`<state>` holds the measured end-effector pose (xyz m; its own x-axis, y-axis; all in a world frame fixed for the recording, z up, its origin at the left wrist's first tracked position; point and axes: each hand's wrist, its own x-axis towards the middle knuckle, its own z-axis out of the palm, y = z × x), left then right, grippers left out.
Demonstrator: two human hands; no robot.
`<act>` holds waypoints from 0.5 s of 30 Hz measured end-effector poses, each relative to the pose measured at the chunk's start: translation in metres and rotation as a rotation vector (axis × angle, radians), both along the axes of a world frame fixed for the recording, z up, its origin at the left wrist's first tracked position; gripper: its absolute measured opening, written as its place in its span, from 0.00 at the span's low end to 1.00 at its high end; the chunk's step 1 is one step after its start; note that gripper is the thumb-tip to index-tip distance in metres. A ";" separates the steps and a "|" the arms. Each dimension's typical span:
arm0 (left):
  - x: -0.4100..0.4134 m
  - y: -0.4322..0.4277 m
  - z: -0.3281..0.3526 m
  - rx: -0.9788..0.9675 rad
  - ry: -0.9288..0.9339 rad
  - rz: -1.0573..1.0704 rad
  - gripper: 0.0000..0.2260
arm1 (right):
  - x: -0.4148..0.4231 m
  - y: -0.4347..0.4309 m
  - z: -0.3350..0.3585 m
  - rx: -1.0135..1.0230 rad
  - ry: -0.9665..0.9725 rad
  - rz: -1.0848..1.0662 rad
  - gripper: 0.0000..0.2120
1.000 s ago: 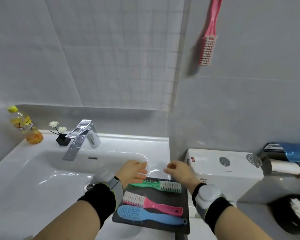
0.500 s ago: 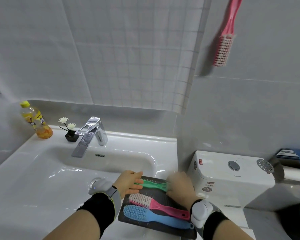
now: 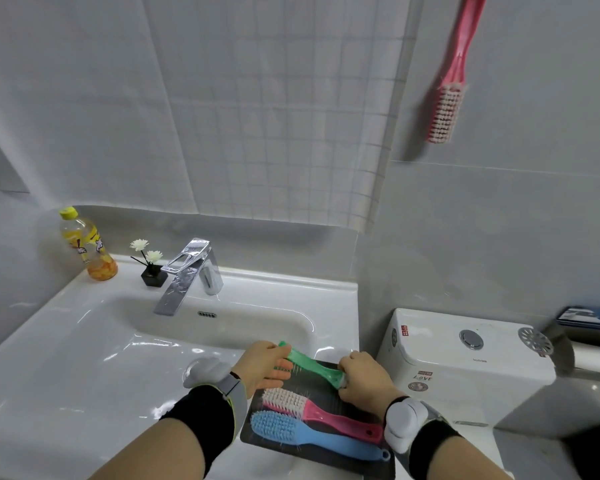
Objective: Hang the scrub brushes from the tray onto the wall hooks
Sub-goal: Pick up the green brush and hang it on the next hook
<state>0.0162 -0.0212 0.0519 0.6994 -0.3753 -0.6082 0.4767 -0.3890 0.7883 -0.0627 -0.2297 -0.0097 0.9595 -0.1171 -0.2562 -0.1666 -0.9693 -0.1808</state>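
Grey bathroom walls fill the upper frame, with a tiled white curtain (image 3: 278,109) hanging at centre. We see a white sink (image 3: 84,348) across the lower left, and a dark tray (image 3: 329,455) sits on its right edge at lower centre.

We count four scrub brushes. One red brush (image 3: 454,74) hangs on the wall at upper right, handle up, pale bristles facing left; its hook is out of frame. Three are at the tray: a pink brush (image 3: 312,408) with whitish bristles lies flat, a blue brush (image 3: 298,431) with blue bristles lies just below it, both with handles pointing right, and a translucent green brush (image 3: 309,367) is tilted above the tray's upper edge.

Our left hand (image 3: 264,365) wraps its fingers around the green brush's handle end, and our right hand (image 3: 364,379) is closed over its bristle end, which is mostly hidden. We wear two dark wristbands with pale devices.

Elsewhere we count one chrome faucet (image 3: 187,271), one yellow-capped bottle (image 3: 87,247), one small black vase (image 3: 153,275) holding two white flowers, and one white toilet tank (image 3: 465,355) at right.
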 end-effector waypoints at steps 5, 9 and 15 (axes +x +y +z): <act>-0.001 -0.012 0.009 0.008 -0.065 -0.058 0.14 | -0.003 -0.006 0.024 0.294 -0.122 -0.227 0.11; 0.002 -0.044 0.030 -0.010 -0.190 -0.165 0.14 | -0.001 -0.025 0.066 0.524 -0.252 -0.403 0.08; 0.008 -0.111 0.086 -0.125 -0.356 -0.392 0.21 | 0.008 -0.069 0.145 0.632 -0.464 -0.473 0.08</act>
